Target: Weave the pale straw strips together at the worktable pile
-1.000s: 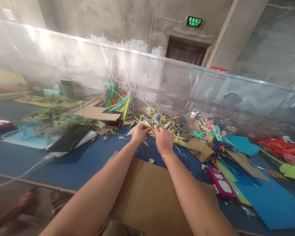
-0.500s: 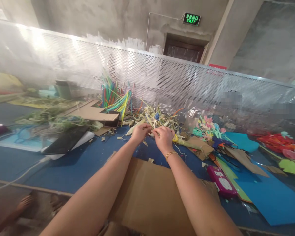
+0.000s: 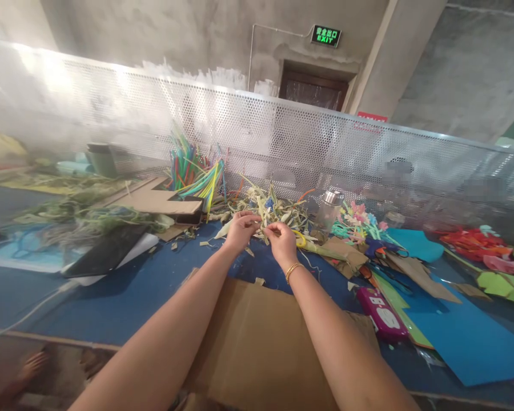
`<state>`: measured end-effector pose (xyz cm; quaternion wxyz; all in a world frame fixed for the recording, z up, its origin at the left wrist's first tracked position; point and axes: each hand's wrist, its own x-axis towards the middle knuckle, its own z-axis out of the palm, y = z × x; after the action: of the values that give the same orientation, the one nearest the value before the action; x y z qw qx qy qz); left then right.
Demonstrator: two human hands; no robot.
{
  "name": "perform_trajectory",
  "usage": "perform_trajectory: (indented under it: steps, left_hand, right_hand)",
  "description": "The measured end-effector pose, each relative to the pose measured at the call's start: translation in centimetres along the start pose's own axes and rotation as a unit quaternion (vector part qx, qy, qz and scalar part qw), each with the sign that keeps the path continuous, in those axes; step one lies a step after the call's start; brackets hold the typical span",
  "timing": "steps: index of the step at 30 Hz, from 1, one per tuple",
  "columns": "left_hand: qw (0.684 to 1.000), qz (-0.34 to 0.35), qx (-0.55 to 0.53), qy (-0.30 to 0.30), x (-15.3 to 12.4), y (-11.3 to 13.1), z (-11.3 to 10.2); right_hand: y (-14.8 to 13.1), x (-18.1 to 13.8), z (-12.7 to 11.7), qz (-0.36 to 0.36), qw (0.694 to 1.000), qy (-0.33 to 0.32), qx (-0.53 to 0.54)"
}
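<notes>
Side by side above the blue table [image 3: 148,302], my left hand [image 3: 241,233] and my right hand [image 3: 281,242] have thumb and fingers pinched together, the fingertips almost meeting. Whatever lies between them is thin and too small to make out. Just behind the fingers is a heap of pale dried husk strips [image 3: 289,214] with a bit of blue in it. A yellow ring-shaped handle [image 3: 300,239] shows beside my right hand. Beneath my forearms lies a sheet of brown cardboard [image 3: 259,342].
Colourful pipe cleaners [image 3: 192,171] and cut cardboard [image 3: 148,197] stand back left, near a dark tablet [image 3: 107,251]. At right are a clear bottle [image 3: 329,211], paper flowers [image 3: 360,220], a purple case [image 3: 382,314] and blue paper [image 3: 475,337]. A perforated metal screen [image 3: 248,125] runs behind.
The view has shifted slightly, so the surroundings sit a little further left. My right hand's fingers are turned somewhat differently; both hands remain pinched close together at the heap.
</notes>
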<state>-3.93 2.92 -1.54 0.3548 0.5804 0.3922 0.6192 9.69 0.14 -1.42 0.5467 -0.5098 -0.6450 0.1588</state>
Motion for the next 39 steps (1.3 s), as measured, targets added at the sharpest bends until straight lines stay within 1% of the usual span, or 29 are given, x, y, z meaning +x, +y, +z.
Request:
perform_trajectory:
  steps: [3,5,6,8,11,13,15,17,19,25,27,30,33,36,39]
  left_hand:
    - [0.998,-0.005,-0.015,-0.055,-0.1,-0.2,0.1]
    - [0.997,0.004,-0.007,-0.073,-0.1,-0.4,0.2]
    - [0.998,0.016,0.009,-0.066,-0.1,-0.6,0.2]
    - [0.996,0.053,0.061,-0.033,0.1,-0.7,0.1]
    - [0.984,0.107,0.142,0.015,0.4,-0.6,-0.2]
    - [0.979,0.114,0.167,0.015,0.4,-0.4,-0.4]
    - [0.985,0.082,0.147,-0.029,0.3,-0.3,-0.4]
    - [0.992,0.027,0.088,-0.085,0.1,-0.2,-0.3]
    - [0.993,-0.020,0.027,-0.113,-0.1,-0.2,0.0]
    - [0.988,-0.087,-0.058,-0.112,-0.6,0.4,0.2]
    - [0.987,-0.093,-0.068,-0.116,-0.6,0.5,0.2]
    - [0.987,-0.093,-0.062,-0.112,-0.4,0.2,0.1]
    - [0.987,-0.100,-0.065,-0.106,-0.2,-0.1,0.2]
    - [0.983,-0.114,-0.104,-0.105,-0.3,-0.1,0.2]
    - [0.978,-0.124,-0.133,-0.101,-0.5,0.4,0.3]
  right_hand:
    - [0.0,0.0,-0.1,-0.005,1.000,-0.002,0.012]
    - [0.1,0.0,-0.1,0.001,0.999,-0.009,0.035]
    - [0.2,0.0,0.0,0.005,0.999,-0.008,0.048]
    - [0.3,0.0,0.2,0.009,0.997,-0.007,0.073]
    - [0.5,0.1,0.5,0.004,0.996,-0.010,0.092]
    - [0.6,0.1,0.6,0.004,0.995,-0.005,0.098]
    - [0.7,0.2,0.6,0.010,0.994,0.003,0.108]
    - [0.9,0.3,0.6,0.019,0.993,0.011,0.114]
    - [1.1,0.4,0.4,0.023,0.994,0.012,0.106]
    - [1.2,0.6,-0.2,0.006,0.999,0.001,0.049]
    - [1.0,0.5,-0.3,0.005,0.999,-0.004,0.035]
    - [0.7,0.4,-0.4,0.006,1.000,0.009,0.003]
    - [0.5,0.3,-0.6,-0.013,0.999,0.012,-0.027]
    - [0.3,0.2,-0.8,-0.042,0.998,0.004,-0.043]
    - [0.1,0.2,-0.9,-0.056,0.997,0.008,-0.056]
